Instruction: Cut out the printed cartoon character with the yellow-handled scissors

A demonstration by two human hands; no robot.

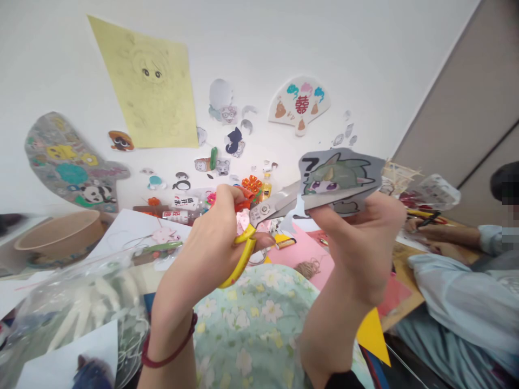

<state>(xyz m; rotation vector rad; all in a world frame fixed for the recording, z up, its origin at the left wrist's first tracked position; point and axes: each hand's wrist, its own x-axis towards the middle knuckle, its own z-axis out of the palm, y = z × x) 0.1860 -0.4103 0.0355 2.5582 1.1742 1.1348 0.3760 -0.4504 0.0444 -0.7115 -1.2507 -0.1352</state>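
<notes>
My left hand [211,243] is closed round the yellow handles of a pair of scissors [265,209], whose blades point right. On that wrist is a dark red cord bracelet [172,348]. My right hand [360,237] pinches a grey paper cutout [343,178] from below and holds it up. The cutout bears a green-haired cartoon character with purple eyes and a question mark. One blade lies across its front and the other seems to pass behind it, so the paper is between the blades. My fingers behind the cutout are hidden.
Drawings and stickers cover the white wall, among them a yellow sheet [162,97] and a paper fan [300,105]. Pink paper [300,251], twine [308,267] and a tan bowl [60,235] lie below. At right sits another person [458,308], a hand holding a dark pen.
</notes>
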